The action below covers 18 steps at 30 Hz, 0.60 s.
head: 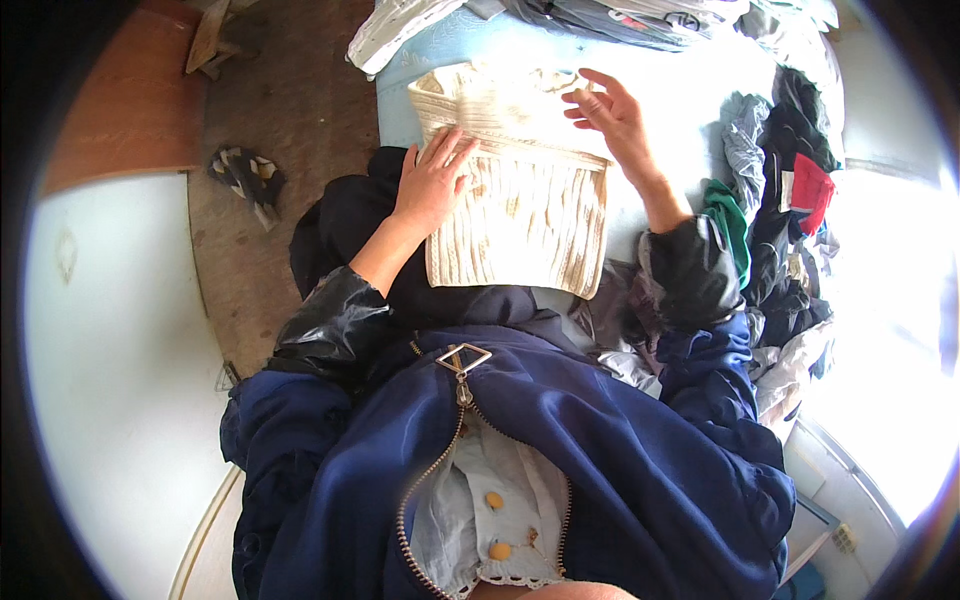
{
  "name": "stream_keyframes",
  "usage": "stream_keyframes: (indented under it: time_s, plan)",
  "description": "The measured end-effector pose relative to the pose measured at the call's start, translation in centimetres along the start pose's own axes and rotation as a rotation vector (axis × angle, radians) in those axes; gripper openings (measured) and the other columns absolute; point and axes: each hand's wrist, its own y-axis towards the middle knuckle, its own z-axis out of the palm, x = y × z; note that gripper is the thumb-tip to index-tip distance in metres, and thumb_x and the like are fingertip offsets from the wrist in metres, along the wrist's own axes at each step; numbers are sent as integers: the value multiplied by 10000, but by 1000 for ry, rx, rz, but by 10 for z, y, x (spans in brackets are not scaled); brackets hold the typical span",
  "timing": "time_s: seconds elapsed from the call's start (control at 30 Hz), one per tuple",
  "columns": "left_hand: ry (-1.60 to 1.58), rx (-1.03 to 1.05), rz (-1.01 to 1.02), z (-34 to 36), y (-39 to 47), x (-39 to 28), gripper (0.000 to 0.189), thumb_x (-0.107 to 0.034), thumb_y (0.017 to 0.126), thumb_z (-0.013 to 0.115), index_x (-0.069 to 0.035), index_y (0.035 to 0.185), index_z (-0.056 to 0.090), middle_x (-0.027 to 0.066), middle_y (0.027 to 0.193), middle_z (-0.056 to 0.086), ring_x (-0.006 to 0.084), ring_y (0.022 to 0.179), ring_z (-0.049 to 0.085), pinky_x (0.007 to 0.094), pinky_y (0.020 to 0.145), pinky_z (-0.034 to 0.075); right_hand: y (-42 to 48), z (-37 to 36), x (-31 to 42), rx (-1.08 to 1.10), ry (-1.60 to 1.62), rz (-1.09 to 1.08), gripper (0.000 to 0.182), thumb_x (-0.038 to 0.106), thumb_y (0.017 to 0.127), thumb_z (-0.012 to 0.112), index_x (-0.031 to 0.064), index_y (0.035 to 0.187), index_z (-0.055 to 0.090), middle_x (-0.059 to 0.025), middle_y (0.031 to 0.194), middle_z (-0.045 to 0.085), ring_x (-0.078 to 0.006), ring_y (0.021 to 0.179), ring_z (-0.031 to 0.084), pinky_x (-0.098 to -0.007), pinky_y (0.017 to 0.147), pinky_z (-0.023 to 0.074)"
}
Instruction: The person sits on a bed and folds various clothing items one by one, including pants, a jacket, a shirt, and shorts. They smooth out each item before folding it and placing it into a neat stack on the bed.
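Observation:
A cream cable-knit garment [517, 225] lies folded in front of me, its ribbed lower part hanging over the near edge towards my lap. My left hand [435, 176] rests flat on the left side of the knit, fingers spread and palm down. Above the garment's right side is my right hand [611, 120], its fingers bent and apart with nothing between them. Glare washes out the upper right of the knit, so its outline there is hard to see. Whether the right fingertips touch the fabric I cannot tell.
The knit lies on a light blue covered surface [401, 97]. Clothes in plastic bags [637, 22] lie along its far side. A heap of dark, red and green clothes [780, 247] stands to the right. A patterned cloth [247, 180] lies on the brown floor at left, near a wooden stool [210, 37].

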Motion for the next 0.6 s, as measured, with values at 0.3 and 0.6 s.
stream_keyframes:
  time_s: [0.3,0.6]
  plan:
    - [-91,-4,-20,4,-3,0,566,-236,839,554,-247,1362,337,66,1392,333,220,1305,281,466,1003,260,-12,52,-74,126,-1065,-256,485,409,890,464,324,1353,347,11,1438,275,-229,1340,215,-472,1070,170]
    - [-116,119,205,-37,-35,23,450,-108,824,524,-153,1268,464,95,1350,402,239,1246,379,438,970,325,-37,7,-54,152,-976,-338,494,259,883,501,180,1351,365,-106,1402,324,-286,1309,274,-449,1055,225]
